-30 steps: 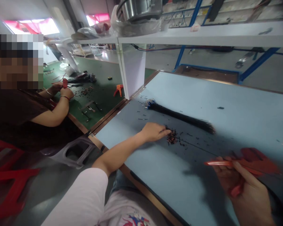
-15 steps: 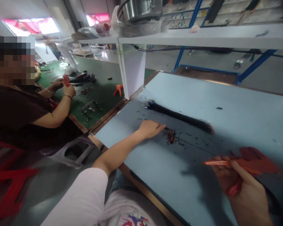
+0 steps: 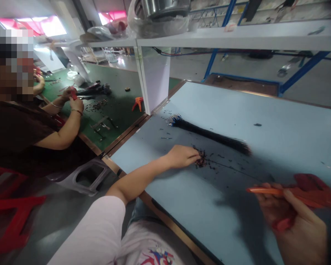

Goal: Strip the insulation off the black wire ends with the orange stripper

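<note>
My left hand (image 3: 183, 156) is at the edge of a pile of small dark and reddish scraps (image 3: 202, 160), its fingertips pinched together; whether a scrap is between them I cannot make out. In my right hand (image 3: 303, 228), at the lower right, is a red-orange pistol-shaped wire stripper (image 3: 311, 195), partly blurred. A single thin black wire (image 3: 237, 170) runs over the table from the scraps toward my right hand. Beyond both hands lies a bundle of black wires (image 3: 209, 134), with blue and bare metal ends at its left.
Loose dark bits dot the light blue table (image 3: 264, 106). A white upright panel (image 3: 157, 81) and shelf (image 3: 237, 38) stand behind. To the left, a co-worker (image 3: 57, 132) handles a red tool at a green table (image 3: 121, 129), where an orange tool (image 3: 138, 103) lies.
My left hand has moved slightly right and down, onto the scraps, and its fingers have bent in. My right hand and the wire stripper have shifted a little to the right.
</note>
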Available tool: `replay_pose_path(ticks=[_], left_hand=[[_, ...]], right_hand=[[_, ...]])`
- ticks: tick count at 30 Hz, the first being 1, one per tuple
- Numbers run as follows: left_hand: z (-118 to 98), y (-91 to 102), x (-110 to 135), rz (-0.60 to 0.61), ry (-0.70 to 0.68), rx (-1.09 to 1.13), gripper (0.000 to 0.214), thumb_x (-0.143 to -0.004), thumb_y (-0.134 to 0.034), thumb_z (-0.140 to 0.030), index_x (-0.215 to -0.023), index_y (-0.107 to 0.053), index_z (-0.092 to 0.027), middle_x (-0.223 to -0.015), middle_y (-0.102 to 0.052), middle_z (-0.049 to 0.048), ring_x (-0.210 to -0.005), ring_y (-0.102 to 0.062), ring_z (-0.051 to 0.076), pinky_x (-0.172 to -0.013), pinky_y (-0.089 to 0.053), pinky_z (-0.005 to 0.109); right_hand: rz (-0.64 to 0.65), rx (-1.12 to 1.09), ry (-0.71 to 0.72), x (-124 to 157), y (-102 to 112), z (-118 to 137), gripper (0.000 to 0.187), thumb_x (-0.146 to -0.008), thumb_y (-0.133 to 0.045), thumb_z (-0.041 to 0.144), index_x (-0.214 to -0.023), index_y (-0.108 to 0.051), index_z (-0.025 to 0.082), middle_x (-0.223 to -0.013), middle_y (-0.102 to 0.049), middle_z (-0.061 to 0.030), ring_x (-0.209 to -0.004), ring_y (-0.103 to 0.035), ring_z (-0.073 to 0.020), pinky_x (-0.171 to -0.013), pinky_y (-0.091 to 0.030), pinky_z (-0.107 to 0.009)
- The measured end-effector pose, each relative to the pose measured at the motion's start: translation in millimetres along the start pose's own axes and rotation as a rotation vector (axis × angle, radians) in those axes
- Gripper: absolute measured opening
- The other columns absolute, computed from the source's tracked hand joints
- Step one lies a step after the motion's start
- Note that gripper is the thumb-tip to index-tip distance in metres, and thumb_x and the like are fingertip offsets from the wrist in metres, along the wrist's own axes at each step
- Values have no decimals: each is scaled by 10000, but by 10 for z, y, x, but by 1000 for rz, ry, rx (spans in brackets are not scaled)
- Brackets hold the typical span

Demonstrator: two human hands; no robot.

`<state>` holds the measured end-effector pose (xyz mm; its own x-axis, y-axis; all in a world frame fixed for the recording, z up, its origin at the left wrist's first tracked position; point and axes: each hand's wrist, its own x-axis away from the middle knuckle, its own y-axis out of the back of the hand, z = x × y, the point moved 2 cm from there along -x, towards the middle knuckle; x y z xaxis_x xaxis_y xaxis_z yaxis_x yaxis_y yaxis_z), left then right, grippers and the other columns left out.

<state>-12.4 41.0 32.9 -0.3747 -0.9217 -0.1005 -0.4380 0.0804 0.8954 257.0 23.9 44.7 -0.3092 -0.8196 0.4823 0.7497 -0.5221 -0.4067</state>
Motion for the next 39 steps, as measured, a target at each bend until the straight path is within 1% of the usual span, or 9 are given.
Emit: replay_pose_path(ticks=[7, 15, 20, 23, 26, 30, 32, 35, 39], left_hand=[[238, 72, -23, 4, 13, -55, 302, -950, -393, -382, -1024, -656, -252, -1032, -700, 4, -928, -619, 157, -657, -356, 242], [290, 79, -31, 79, 113, -195, 287, -929, -424, -310, -903, -693, -213, -919, -715, 42, -877, -632, 189, -715, -383, 263], [343, 277, 84, 108, 186, -201, 201, -864, -520, -294, -863, -708, -225, -894, -715, 25, -844, -633, 189, -658, -398, 254], [332, 366, 147, 92, 208, -218, 200, -843, -522, -249, -884, -707, -185, -936, -702, 79, -904, -625, 233, -723, -428, 291], [199, 270, 129, 82, 142, -220, 330, -812, -591, -338, -1071, -654, -143, -1048, -661, 147, -1000, -590, 313, -833, -440, 387], [-225, -87, 108, 15, -65, 2, 496, -815, -598, -436, -1226, -529, -168, -1267, -565, 132, -1169, -515, 298, -1002, -387, 424], [-418, -260, 135, 27, -27, 214, 432, -860, -533, -397, -1217, -484, -157, -1202, -598, 130, -1091, -570, 249, -945, -437, 390], [-581, -398, 173, 51, 78, 509, 265, -881, -478, -325, -1096, -479, -169, -969, -647, 54, -811, -626, 150, -739, -491, 277], [-594, -389, 168, 82, 120, 510, 144, -846, -521, -316, -856, -565, -179, -764, -620, -11, -666, -555, 113, -627, -434, 221]], right_hand=[[117, -54, 116, -67, 28, 142, 422, -772, -481, -39, -828, -713, 309, -723, -662, -14, -674, -695, -142, -574, -653, -279], [6, 0, -9, -14, 14, 13, 281, -817, -452, -3, -734, -689, 122, -798, -653, -52, -680, -694, -143, -574, -640, -240], [32, -57, 1, -166, 79, -63, 171, -764, -537, 19, -791, -685, 101, -784, -671, -40, -684, -695, -154, -603, -626, -251], [71, -69, -21, -214, 95, -172, 77, -708, -623, 70, -761, -667, 104, -725, -673, -27, -657, -693, -153, -591, -603, -237], [231, -65, -113, -161, 46, -391, 112, -656, -683, 115, -755, -635, 134, -710, -678, -15, -670, -698, -168, -642, -599, -285], [490, -54, -182, -9, -49, -710, 300, -593, -789, 165, -833, -609, 176, -742, -694, 9, -697, -711, -197, -669, -596, -339], [571, -44, -192, 56, -68, -809, 331, -599, -798, 183, -866, -602, 179, -751, -698, 5, -682, -706, -192, -644, -592, -329], [610, -47, -197, 90, -51, -865, 350, -609, -802, 189, -888, -592, 170, -769, -706, -3, -662, -697, -179, -632, -590, -319], [633, -45, -203, 69, -19, -854, 362, -615, -804, 201, -902, -587, 160, -796, -713, -15, -675, -702, -182, -620, -588, -303]])
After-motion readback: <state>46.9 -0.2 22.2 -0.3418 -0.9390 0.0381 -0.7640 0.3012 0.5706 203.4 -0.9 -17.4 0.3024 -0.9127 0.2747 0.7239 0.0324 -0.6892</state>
